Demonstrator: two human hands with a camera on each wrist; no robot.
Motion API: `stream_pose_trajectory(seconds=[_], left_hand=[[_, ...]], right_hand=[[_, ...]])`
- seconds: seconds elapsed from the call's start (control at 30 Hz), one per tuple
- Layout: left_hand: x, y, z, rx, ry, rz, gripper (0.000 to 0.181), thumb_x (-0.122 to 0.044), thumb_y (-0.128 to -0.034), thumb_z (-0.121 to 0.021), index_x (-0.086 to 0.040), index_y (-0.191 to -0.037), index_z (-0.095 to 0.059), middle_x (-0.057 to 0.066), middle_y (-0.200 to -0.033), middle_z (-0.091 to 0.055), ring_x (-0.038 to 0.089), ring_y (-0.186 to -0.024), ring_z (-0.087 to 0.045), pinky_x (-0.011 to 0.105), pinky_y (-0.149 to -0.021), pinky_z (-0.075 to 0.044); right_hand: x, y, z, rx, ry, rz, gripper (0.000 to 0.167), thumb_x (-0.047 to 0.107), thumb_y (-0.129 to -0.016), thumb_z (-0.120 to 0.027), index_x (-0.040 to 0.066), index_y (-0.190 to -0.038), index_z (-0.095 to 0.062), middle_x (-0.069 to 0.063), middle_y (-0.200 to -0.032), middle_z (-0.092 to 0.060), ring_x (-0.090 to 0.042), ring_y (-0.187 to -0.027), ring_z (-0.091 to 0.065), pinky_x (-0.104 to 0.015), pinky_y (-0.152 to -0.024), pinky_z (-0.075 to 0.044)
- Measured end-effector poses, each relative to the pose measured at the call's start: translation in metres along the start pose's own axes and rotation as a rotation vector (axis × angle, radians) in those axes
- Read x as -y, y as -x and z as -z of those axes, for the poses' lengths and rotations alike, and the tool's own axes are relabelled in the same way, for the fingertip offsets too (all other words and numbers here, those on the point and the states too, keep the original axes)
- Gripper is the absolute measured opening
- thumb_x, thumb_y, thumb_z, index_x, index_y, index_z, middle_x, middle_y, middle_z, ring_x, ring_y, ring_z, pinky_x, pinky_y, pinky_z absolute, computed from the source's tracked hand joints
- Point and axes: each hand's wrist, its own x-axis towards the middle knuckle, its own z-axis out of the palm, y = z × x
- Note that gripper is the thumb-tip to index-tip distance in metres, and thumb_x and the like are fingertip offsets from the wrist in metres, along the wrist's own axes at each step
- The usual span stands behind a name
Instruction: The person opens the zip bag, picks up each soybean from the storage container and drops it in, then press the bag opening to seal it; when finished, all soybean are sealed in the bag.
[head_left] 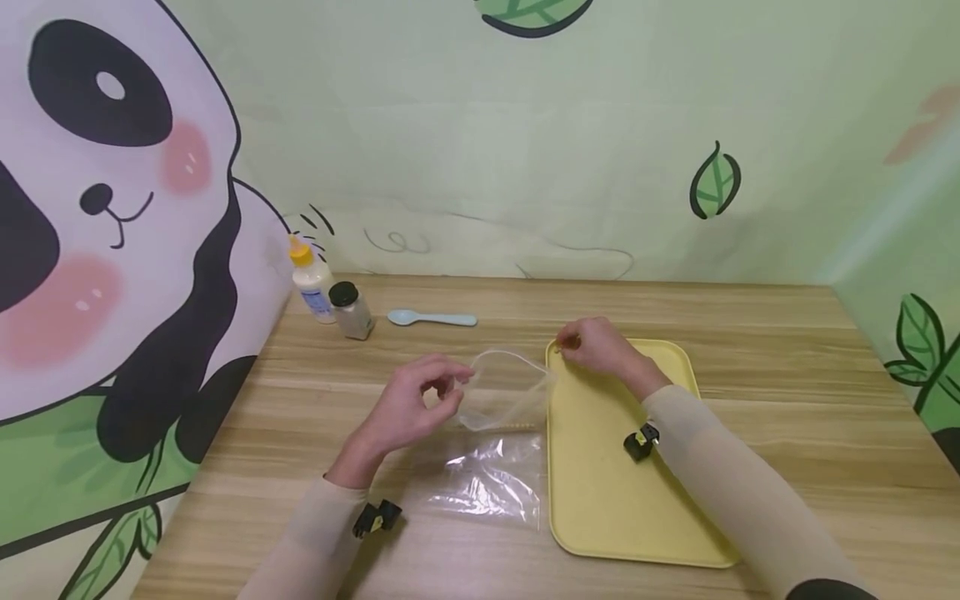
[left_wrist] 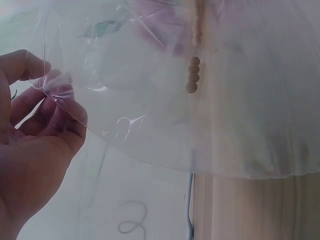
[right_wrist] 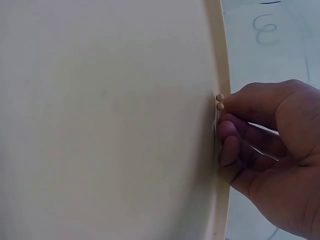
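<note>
My left hand (head_left: 408, 402) pinches the rim of a clear plastic bag (head_left: 483, 487), whose mouth gapes toward the yellow tray (head_left: 600, 508). In the left wrist view, a short row of small tan beads (left_wrist: 193, 75) shows through the film. Over the tray's far left corner, my right hand (head_left: 603, 348) has its fingers drawn together. The right wrist view shows two small round beads (right_wrist: 220, 102) at its fingertips, against the tray rim. Part of what the right fingers grip is hidden.
A white bottle with a yellow cap (head_left: 315, 287) stands at the back left. Beside it is a black-lidded jar (head_left: 351, 312). A light blue spoon (head_left: 431, 318) lies to their right on the wooden table (head_left: 787, 400). The wall (head_left: 480, 167) rises behind.
</note>
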Motion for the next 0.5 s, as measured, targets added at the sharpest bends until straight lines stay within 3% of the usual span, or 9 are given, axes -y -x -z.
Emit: stream_pose_trajectory(seconds=[0.23,0.5], left_hand=[[-0.0002,-0.0003,-0.0005,0.002,0.007,-0.005,0.028,-0.001,-0.0822,-0.067,-0.002,-0.110,-0.069,-0.002,-0.089,-0.064,0.008,-0.075,-0.055,0.024,-0.068,-0.054],[0.0012,-0.0006,-0.0021,0.006,0.012,-0.021,0.027,-0.001,-0.0821,-0.067,-0.002,-0.109,-0.069,-0.002,-0.088,-0.063,0.008,-0.075,-0.054,0.024,-0.067,-0.054]], right_hand=[[0.0022,-0.0017,-0.0003,0.040,0.062,0.009,0.018,0.009,-0.085,-0.068,0.004,-0.101,-0.075,-0.010,-0.099,-0.074,-0.028,-0.095,-0.069,-0.043,-0.089,-0.055],[-0.0044,-0.0047,-0.0059,0.031,0.083,0.027,0.017,0.011,-0.085,-0.069,0.006,-0.100,-0.076,-0.009,-0.099,-0.075,-0.028,-0.097,-0.069,-0.043,-0.091,-0.054]])
